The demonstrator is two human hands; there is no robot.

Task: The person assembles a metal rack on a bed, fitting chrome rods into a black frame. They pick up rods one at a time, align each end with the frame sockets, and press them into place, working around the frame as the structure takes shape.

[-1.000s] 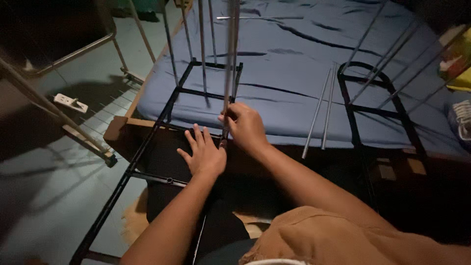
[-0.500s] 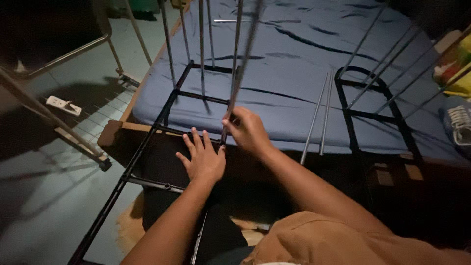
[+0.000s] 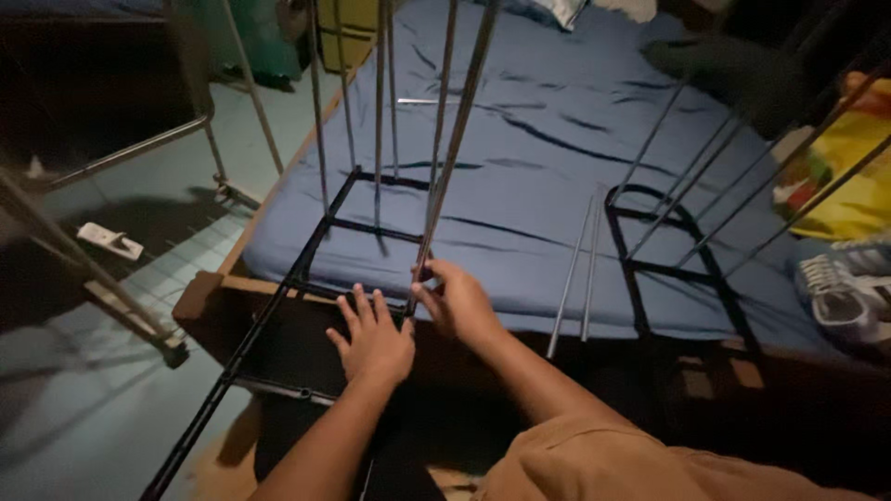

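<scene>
Hands steady metal rod (yellow package rightward).

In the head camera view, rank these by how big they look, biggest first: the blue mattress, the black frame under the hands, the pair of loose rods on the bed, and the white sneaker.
1. blue mattress
2. black frame
3. and 4. loose rods and white sneaker: unsure, since the rods are longer but thin, and the sneaker is cut off by the picture edge.

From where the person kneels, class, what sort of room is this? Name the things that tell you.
Most likely a bedroom at home: a bed with a blue sheet on a wooden frame, a pillow at its far end, and sneakers lying beside it.
</scene>
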